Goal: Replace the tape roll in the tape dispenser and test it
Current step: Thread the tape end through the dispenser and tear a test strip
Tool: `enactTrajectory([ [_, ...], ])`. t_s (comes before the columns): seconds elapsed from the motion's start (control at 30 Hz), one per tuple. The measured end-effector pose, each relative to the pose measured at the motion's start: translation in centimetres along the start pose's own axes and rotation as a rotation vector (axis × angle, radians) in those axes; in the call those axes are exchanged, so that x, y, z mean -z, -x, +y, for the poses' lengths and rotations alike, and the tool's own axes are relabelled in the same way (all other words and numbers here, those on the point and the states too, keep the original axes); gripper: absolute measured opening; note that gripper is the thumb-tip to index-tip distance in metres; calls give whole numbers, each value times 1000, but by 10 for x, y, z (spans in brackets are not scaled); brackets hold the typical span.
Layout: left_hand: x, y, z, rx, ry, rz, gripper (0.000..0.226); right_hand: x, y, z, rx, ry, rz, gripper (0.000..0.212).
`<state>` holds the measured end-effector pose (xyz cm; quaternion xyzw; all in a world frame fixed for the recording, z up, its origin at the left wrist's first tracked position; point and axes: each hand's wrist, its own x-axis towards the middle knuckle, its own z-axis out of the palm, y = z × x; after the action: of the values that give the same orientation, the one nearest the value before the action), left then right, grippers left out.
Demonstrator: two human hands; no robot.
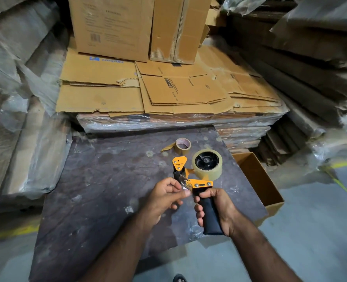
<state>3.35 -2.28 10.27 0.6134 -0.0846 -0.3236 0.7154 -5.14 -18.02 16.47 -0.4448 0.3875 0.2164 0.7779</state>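
Note:
An orange tape dispenser [191, 176] with a black handle is held above the dark board [107, 180]. A full roll of clear tape [208, 165] sits on its black hub. My right hand [217, 210] is wrapped around the handle. My left hand [166, 197] pinches the loose clear tape end [186, 187] beside the dispenser's front. A nearly used-up tape roll [182, 145], mostly a cardboard core with a loose brown strip, lies on the board behind the dispenser.
An open cardboard box [258, 180] lies on the floor to the right of the board. Flattened cartons [168, 92] are stacked on plastic-wrapped bundles behind. Wrapped cardboard piles [26, 119] crowd both sides. A sandal tip [178, 278] shows at the bottom.

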Motion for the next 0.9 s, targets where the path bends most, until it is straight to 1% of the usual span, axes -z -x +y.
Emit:
enactTrajectory([
  [0.07, -7, -5, -5, 10, -31, -11, 21, 11, 4, 1, -4, -14, 16, 15],
  [0.2, -25, -16, -8, 24, -128, -47, 13, 35, 14, 4, 7, -47, 22, 15],
  [0.27, -31, -22, -9, 1, -246, -43, 11, 50, 20, 4, 25, -76, 41, 15],
  [0.33, -34, -29, -11, -49, -413, -22, 9, 67, 26, 4, 43, -91, 63, 14],
  [0.43, -42, -42, -14, -116, -607, 24, 5, 92, 36, 7, 44, -51, 115, 13],
  [0.5, -56, -49, -17, -94, -700, -7, 6, 108, 43, 10, 39, -5, 153, 13],
  [0.53, -66, -51, -18, -38, -680, -54, 5, 116, 46, 12, 42, 19, 173, 13],
  [0.57, -79, -51, -19, 34, -594, -107, 4, 125, 50, 13, 46, 46, 191, 14],
  [0.63, -105, -50, -24, 173, -374, -167, 14, 143, 56, 16, 58, 116, 224, 15],
  [0.7, -130, -53, -31, 243, -219, -169, 19, 164, 62, 20, 88, 176, 245, 15],
  [0.77, -148, -58, -40, 272, -127, -152, 19, 184, 66, 26, 185, 232, 263, 15],
  [0.83, -167, -70, -50, 299, -36, -127, 24, 212, 66, 33, 289, 278, 272, 9],
  [0.9, -185, -82, -58, 343, 48, -82, 25, 238, 63, 36, 325, 335, 277, 10],
])
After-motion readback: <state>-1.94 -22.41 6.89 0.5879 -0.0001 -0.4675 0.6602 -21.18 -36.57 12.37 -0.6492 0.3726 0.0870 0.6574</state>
